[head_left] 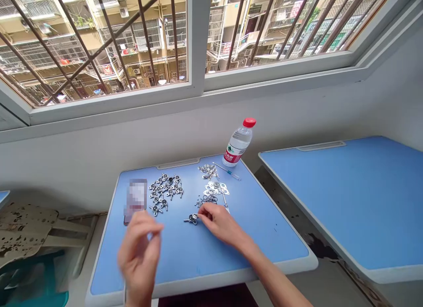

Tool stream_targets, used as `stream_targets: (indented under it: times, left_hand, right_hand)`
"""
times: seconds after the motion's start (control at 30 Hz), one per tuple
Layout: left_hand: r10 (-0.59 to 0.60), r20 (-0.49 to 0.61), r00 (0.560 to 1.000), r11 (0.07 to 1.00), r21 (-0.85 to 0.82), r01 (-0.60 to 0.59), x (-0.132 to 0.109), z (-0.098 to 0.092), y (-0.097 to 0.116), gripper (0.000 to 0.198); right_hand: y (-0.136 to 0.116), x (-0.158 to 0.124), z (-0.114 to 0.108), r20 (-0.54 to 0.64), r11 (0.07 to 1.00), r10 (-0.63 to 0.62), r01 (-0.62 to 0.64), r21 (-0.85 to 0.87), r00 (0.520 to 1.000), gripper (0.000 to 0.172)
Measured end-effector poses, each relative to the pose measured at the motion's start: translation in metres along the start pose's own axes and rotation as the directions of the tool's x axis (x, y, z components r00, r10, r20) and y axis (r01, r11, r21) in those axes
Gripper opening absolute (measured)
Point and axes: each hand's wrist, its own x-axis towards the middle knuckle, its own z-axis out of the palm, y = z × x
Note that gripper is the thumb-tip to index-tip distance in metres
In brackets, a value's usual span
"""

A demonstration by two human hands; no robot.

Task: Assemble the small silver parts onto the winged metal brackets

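Note:
My right hand [221, 223] rests low over the blue desktop [205, 254], its fingertips pinching a small cross-shaped metal fitting [191, 219]. A loose heap of similar fittings [164, 192] lies to the left of it. Beyond my right fingers are tiny dark screws [206, 202], flat silver plates [216, 188] and a cluster of small metal pieces [208, 169]. A thin blue-handled screwdriver [227, 170] lies near the far edge. My left hand [140, 254] is raised above the desk's near side, blurred by motion, close to a phone [135, 199] whose surface is pixelated.
A water bottle with a red cap [240, 142] stands at the desk's far edge. A second blue desk [340, 197] sits to the right across a narrow gap. A stained chair [23, 227] and a teal stool [33, 276] are at the left. A barred window [198, 38] runs above.

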Motion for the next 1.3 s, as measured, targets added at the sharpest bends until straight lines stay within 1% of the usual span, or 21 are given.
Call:
stream_targets:
  times: [0.03, 0.07, 0.1, 0.13, 0.17, 0.2, 0.27, 0.37, 0.47, 0.57, 0.67, 0.73, 0.77, 0.83, 0.9, 0.93, 1.0, 1.07, 1.13, 1.3]
  left_hand:
    - [-0.060, 0.117, 0.991, 0.997, 0.060, 0.053, 0.017, 0.017, -0.006, 0.026]
    - [-0.167, 0.273, 0.947, 0.978, 0.166, 0.125, 0.030, 0.032, -0.013, 0.032]
    - [-0.224, 0.375, 0.900, 0.960, 0.245, 0.137, 0.037, 0.046, -0.020, 0.042]
    - [-0.260, 0.444, 0.857, 0.942, 0.311, 0.125, 0.040, 0.057, -0.027, 0.047]
    - [-0.297, 0.495, 0.816, 0.921, 0.374, 0.109, 0.038, 0.066, -0.033, 0.049]
    - [-0.322, 0.531, 0.784, 0.903, 0.420, 0.086, 0.035, 0.071, -0.039, 0.048]
    - [-0.345, 0.547, 0.763, 0.875, 0.481, 0.051, 0.026, 0.077, -0.046, 0.040]
    - [-0.333, 0.569, 0.752, 0.871, 0.492, 0.013, 0.019, 0.078, -0.050, 0.023]
    - [-0.314, 0.596, 0.739, 0.877, 0.480, -0.014, 0.021, 0.078, -0.052, 0.014]
    - [-0.308, 0.606, 0.733, 0.881, 0.474, -0.022, 0.024, 0.079, -0.053, 0.020]
    - [-0.319, 0.614, 0.722, 0.881, 0.472, -0.012, 0.025, 0.078, -0.052, 0.024]
    - [-0.325, 0.615, 0.719, 0.885, 0.466, 0.002, 0.025, 0.078, -0.052, 0.023]
    - [-0.325, 0.615, 0.719, 0.888, 0.461, 0.007, 0.025, 0.077, -0.051, 0.022]
    - [-0.321, 0.610, 0.724, 0.892, 0.453, 0.013, 0.025, 0.077, -0.052, 0.020]
    - [-0.318, 0.593, 0.740, 0.891, 0.453, 0.020, 0.024, 0.077, -0.054, 0.017]
    - [-0.318, 0.581, 0.749, 0.890, 0.455, 0.025, 0.023, 0.077, -0.055, 0.015]
    - [-0.318, 0.568, 0.759, 0.891, 0.453, 0.034, 0.022, 0.078, -0.057, 0.011]
    - [-0.316, 0.571, 0.758, 0.895, 0.445, 0.038, 0.022, 0.078, -0.058, 0.007]
    - [-0.314, 0.576, 0.755, 0.899, 0.437, 0.040, 0.022, 0.078, -0.059, 0.007]
    - [-0.314, 0.555, 0.770, 0.902, 0.427, 0.061, 0.022, 0.079, -0.058, 0.012]
  right_hand:
    - [0.001, -0.001, 0.004, -0.015, 1.000, 0.006, -0.006, -0.012, 1.000, 0.015]
    - [0.001, -0.002, 0.009, -0.031, 1.000, 0.010, -0.011, -0.023, 0.999, 0.015]
    - [0.002, -0.003, 0.013, -0.047, 0.999, 0.012, -0.013, -0.034, 0.999, 0.014]
    - [0.003, -0.003, 0.017, -0.061, 0.999, 0.012, -0.015, -0.043, 0.998, 0.014]
    - [0.003, -0.003, 0.020, -0.073, 0.999, 0.011, -0.014, -0.050, 0.997, 0.013]
    - [0.004, -0.004, 0.022, -0.083, 0.998, 0.008, -0.012, -0.054, 0.996, 0.013]
    - [0.006, -0.003, 0.025, -0.093, 0.998, -0.009, 0.004, -0.059, 0.996, 0.012]
    - [0.009, -0.001, 0.023, -0.073, 0.994, -0.087, 0.082, -0.075, 0.994, 0.015]
    - [0.012, 0.004, 0.015, -0.002, 0.977, -0.184, 0.183, -0.106, 0.983, 0.019]
    - [0.012, 0.012, 0.007, 0.079, 0.959, -0.245, 0.254, -0.129, 0.966, 0.025]
    - [0.010, 0.020, 0.002, 0.155, 0.944, -0.277, 0.299, -0.142, 0.948, 0.033]
    - [0.010, 0.024, 0.001, 0.172, 0.938, -0.298, 0.321, -0.129, 0.939, 0.036]
    - [0.010, 0.025, 0.001, 0.154, 0.938, -0.307, 0.326, -0.117, 0.939, 0.036]
    - [0.010, 0.024, 0.001, 0.072, 0.942, -0.307, 0.314, -0.123, 0.949, 0.032]
    - [0.010, 0.019, 0.003, -0.004, 0.946, -0.269, 0.263, -0.190, 0.963, 0.024]
    - [0.009, 0.016, 0.004, -0.018, 0.945, -0.240, 0.230, -0.231, 0.971, 0.019]
    - [0.007, 0.011, 0.007, -0.006, 0.941, -0.183, 0.173, -0.290, 0.983, 0.011]
    - [0.005, 0.007, 0.011, 0.015, 0.938, -0.149, 0.146, -0.314, 0.989, 0.007]
    - [0.003, 0.006, 0.016, 0.028, 0.929, -0.151, 0.151, -0.338, 0.988, 0.005]
    - [0.006, 0.006, 0.026, 0.039, 0.915, -0.192, 0.193, -0.354, 0.981, 0.009]
